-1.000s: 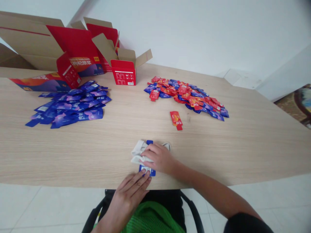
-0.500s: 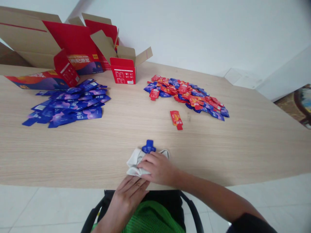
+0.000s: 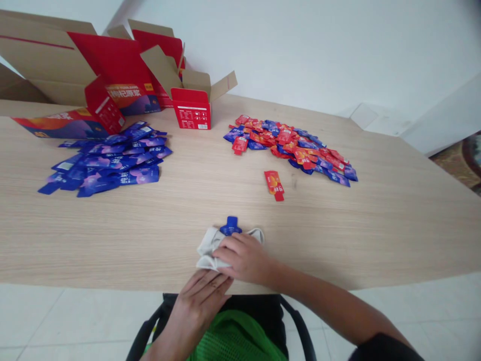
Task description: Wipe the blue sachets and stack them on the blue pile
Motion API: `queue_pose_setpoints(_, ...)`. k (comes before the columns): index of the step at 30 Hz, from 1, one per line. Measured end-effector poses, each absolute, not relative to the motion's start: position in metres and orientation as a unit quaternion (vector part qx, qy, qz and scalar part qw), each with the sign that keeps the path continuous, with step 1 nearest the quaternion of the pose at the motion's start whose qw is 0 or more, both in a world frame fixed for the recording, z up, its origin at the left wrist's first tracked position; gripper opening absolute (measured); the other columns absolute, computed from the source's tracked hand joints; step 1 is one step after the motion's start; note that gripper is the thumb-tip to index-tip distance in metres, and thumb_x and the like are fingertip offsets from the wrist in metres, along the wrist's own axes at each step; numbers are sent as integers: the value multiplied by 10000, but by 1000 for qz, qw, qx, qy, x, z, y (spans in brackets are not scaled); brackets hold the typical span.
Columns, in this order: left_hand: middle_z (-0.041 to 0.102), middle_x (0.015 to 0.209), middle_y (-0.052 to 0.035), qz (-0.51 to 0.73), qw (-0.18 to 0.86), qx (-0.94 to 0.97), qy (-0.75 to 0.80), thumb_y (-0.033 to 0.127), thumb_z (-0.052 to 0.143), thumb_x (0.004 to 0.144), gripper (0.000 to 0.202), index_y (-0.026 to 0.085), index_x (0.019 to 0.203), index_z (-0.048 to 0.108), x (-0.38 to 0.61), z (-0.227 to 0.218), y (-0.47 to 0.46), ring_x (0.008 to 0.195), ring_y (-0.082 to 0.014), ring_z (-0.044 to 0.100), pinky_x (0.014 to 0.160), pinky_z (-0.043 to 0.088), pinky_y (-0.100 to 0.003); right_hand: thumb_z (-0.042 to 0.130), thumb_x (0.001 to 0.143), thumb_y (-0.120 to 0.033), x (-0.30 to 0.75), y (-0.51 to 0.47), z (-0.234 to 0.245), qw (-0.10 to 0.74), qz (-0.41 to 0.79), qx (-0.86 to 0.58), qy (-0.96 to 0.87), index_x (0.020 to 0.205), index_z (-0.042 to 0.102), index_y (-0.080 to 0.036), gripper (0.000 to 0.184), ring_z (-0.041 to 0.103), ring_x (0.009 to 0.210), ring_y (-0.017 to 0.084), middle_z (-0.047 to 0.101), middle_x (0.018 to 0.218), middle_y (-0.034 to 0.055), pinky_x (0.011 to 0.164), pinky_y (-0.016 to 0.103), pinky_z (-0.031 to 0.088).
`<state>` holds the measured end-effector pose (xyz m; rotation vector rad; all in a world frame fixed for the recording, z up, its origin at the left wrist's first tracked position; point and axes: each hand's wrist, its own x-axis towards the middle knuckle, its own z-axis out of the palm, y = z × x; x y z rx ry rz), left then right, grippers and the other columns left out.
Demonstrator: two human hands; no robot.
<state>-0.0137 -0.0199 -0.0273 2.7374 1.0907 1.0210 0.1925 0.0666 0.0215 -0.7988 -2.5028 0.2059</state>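
My right hand (image 3: pixel 244 258) presses a crumpled white cloth (image 3: pixel 209 244) down onto a blue sachet (image 3: pixel 230 226) near the table's front edge; only the sachet's blue tip shows beyond the cloth. My left hand (image 3: pixel 205 296) lies flat with fingers together at the table edge, fingertips touching the cloth's near side. A single red sachet (image 3: pixel 274 184) lies alone further out on the table.
A pile of blue sachets (image 3: pixel 108 160) lies at the left, a mixed red and blue pile (image 3: pixel 293 148) at the right. Open red cardboard boxes (image 3: pixel 191 108) stand at the back left. The wooden table (image 3: pixel 376 225) ends just before my lap.
The cloth and my right hand slid toward me over the blue sachet, uncovering its far tip and hiding its near end. My left hand barely moved.
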Motion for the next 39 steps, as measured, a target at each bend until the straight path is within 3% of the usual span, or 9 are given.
queue_pose_setpoints(5,698,1373,-33,303,-10,895,327,208,559,1043,350,212,1386,629,-17,-29,-16,1298,-191,632,1061,503,-340,691,978,-383,203,111,7,258,27,-372,-891,1103,720,-225,204,654,971,223,703,1032,76,865,350,541)
queue_pose_setpoints(11,644,1442,-32,251,-31,915,315,219,599,1023,387,188,1408,607,-21,-17,-15,1323,-209,617,1045,527,-353,637,1011,-318,216,140,38,284,-1,-428,-858,1176,688,-200,208,640,1032,248,693,1114,104,928,389,523)
queue_pose_setpoints(14,667,1413,-30,270,-23,909,317,218,597,1024,356,187,1377,629,-18,-13,-16,1302,-219,633,1041,529,-368,629,1014,-354,208,99,43,303,37,-383,-872,1189,670,-216,227,640,1046,232,694,1117,83,941,374,516)
queue_pose_setpoints(18,737,1298,-13,297,-7,898,325,221,599,1025,303,192,1320,664,-15,-10,-17,1222,-220,682,1041,528,-388,707,960,-388,197,62,25,232,63,-305,-922,1137,690,-246,228,647,954,217,711,1048,46,832,355,538)
queue_pose_setpoints(22,699,1365,-36,286,-5,902,322,210,604,1019,319,181,1332,654,-15,-9,-16,1275,-234,652,1030,540,-392,691,977,-402,199,93,8,242,37,-358,-901,1123,714,-233,224,658,974,212,710,1060,61,867,340,544)
queue_pose_setpoints(27,678,1395,-46,281,-8,904,323,230,590,1028,328,176,1347,643,-16,-9,-16,1295,-236,640,1015,556,-400,639,1016,-344,209,152,22,238,-14,-418,-877,1126,716,-194,201,653,997,236,708,1066,96,897,365,532)
queue_pose_setpoints(33,682,1392,-50,283,2,901,328,214,624,1007,351,182,1356,641,-15,-13,-17,1294,-237,639,1035,540,-409,623,1018,-350,209,110,51,307,26,-400,-863,1181,673,-198,228,635,1039,230,691,1114,88,936,374,508)
queue_pose_setpoints(39,764,1237,-10,313,28,889,334,217,633,1006,278,196,1279,684,-13,-12,-16,1154,-198,703,1059,500,-385,774,903,-349,201,46,28,216,83,-319,-919,1143,681,-233,282,639,926,219,705,1030,38,790,362,525)
